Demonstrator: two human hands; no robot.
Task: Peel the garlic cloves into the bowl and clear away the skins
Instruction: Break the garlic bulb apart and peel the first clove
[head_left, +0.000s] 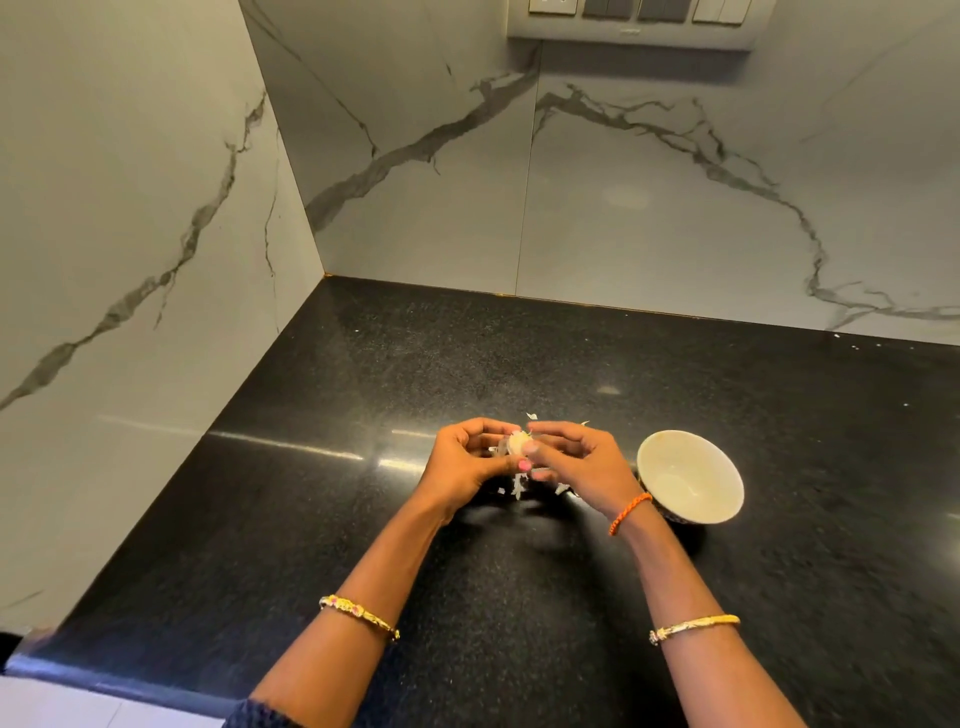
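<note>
Garlic (515, 443) pinched between both hands just left of the bowl (690, 475). Left hand (464, 464) curled round to steady, right hand (570, 456) nipping at the skin (thumbnail likely working a flap loose). Skins (518, 486) dropping beneath onto the counter (519, 353), kept clear of the bowl; nothing visibly inside.

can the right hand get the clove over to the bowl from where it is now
Probably yes. The bowl stands just right of the right hand, open side up, with nothing between them. Both hands pinch the garlic, so the left hand must let go first.
</note>
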